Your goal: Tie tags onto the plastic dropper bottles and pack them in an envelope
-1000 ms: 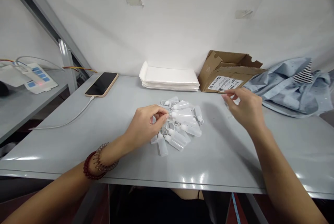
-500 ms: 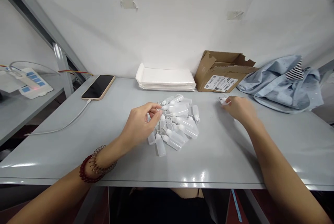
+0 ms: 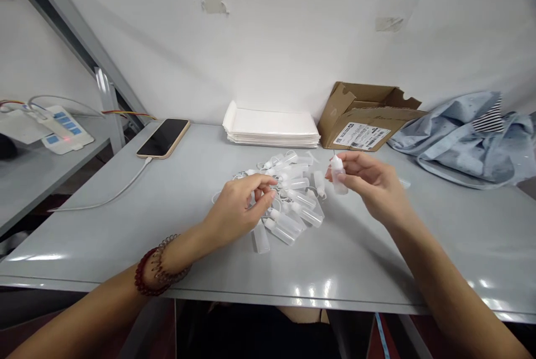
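Note:
Between the thumb and fingers of my right hand [image 3: 372, 183] is a small translucent squeeze bottle [image 3: 339, 181], upright, with a white cap and a thin needle tip. My left hand [image 3: 238, 205] hovers over the left side of a pile of similar bottles [image 3: 307, 215]. Its fingers are bent, with a gap between thumb and forefinger and nothing visible held there. Several bottles in the pile have loose cap loops, and my left hand hides part of them. Behind my right hand, a piece of another clear bottle [image 3: 404, 183] shows on the table.
A stack of white envelopes [image 3: 272, 124] lies against the wall beside an open cardboard box [image 3: 364, 119]. Pale blue cloth [image 3: 456, 141] is bunched at the right. A phone [image 3: 163, 138] with a white charging cable [image 3: 121, 188] lies at the left of the grey table [image 3: 167, 258].
My right hand has come left toward the pile and turned, bringing the bottle upright. My left hand has shifted slightly right and down over the pile. The view has shifted a little.

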A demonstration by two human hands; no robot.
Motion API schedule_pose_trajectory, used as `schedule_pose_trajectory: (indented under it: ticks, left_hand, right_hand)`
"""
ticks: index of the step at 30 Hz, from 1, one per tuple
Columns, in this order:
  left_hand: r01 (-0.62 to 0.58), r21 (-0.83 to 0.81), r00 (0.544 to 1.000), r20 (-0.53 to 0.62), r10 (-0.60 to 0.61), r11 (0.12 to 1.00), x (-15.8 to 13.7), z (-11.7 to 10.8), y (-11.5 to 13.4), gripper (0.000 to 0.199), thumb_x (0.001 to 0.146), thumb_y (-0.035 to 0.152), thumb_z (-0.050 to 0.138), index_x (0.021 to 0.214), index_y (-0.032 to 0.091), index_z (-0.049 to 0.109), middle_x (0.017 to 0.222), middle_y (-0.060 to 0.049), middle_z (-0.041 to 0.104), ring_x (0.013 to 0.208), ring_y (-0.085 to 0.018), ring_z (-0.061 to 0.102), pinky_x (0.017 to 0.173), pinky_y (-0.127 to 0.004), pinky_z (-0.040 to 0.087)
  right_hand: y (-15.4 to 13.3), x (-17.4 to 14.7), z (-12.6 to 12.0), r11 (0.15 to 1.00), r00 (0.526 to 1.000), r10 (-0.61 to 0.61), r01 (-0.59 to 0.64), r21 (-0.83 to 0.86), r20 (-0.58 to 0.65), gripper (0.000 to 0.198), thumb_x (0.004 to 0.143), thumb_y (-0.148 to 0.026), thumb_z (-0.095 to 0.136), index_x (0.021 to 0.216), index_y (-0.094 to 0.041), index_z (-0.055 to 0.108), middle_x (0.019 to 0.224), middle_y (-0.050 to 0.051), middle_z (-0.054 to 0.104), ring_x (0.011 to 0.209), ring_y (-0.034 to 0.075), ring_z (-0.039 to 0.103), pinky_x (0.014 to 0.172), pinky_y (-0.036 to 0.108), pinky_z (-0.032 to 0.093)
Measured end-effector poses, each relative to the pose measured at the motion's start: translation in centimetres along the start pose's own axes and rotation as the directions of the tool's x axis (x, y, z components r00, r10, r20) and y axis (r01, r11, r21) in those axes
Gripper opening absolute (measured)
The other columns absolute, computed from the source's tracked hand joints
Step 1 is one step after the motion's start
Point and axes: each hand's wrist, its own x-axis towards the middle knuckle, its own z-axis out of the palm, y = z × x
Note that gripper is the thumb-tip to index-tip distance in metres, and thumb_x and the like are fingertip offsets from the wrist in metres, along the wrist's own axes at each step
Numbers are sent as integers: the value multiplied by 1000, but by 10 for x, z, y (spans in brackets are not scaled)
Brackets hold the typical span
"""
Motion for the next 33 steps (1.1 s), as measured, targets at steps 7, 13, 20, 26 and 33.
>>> schedule_pose_trajectory:
  ticks: [7, 13, 20, 26, 33]
  left_hand:
    - [-32, -84, 996, 82, 39, 996, -2, 3, 5, 28, 88, 27, 53, 113, 16, 61, 77, -1, 68, 61, -10, 59, 55, -19, 47]
    - [-27, -164, 999, 35, 33, 986, -1, 2, 4, 17, 88, 21, 54, 97, 17, 67, 76, -1, 70, 68, -11, 64, 58, -18, 50]
    - [27, -159, 999, -26, -31, 987, 0, 1, 0, 15, 85, 23, 59, 95, 18, 68, 89, -3, 70, 78, -14, 64, 64, -23, 52]
    - [94, -210, 995, 4, -95, 973, -1, 0, 0, 13, 85, 25, 59, 90, 19, 69, 89, -3, 71, 80, -15, 64, 67, -25, 51]
    - [2, -231, 998, -57, -15, 973, 0, -1, 4, 7, 82, 22, 65, 82, 19, 71, 79, -1, 71, 72, -13, 63, 61, -22, 50]
  right_hand:
    - [-7, -15, 29, 985, 943, -16, -42, 166, 333, 15, 88, -27, 58, 101, -20, 57, 85, 3, 70, 75, 15, 68, 74, 32, 54]
    - [-4, -15, 34, 988, 951, -36, -12, 155, 307, 14, 89, -28, 55, 99, -18, 55, 84, 4, 68, 76, 15, 66, 74, 33, 53]
    - [-6, -14, 32, 985, 967, -29, -15, 171, 254, 13, 89, -28, 56, 98, -19, 57, 83, 3, 67, 74, 15, 66, 75, 34, 53]
    - [-4, -16, 32, 990, 959, -18, -22, 137, 283, 14, 90, -29, 54, 100, -19, 56, 83, 3, 66, 74, 14, 63, 71, 30, 50]
    - [-7, -20, 37, 971, 922, -35, 123, -205, 386, 24, 90, -37, 52, 104, -20, 61, 81, 2, 66, 64, 12, 55, 55, 24, 42]
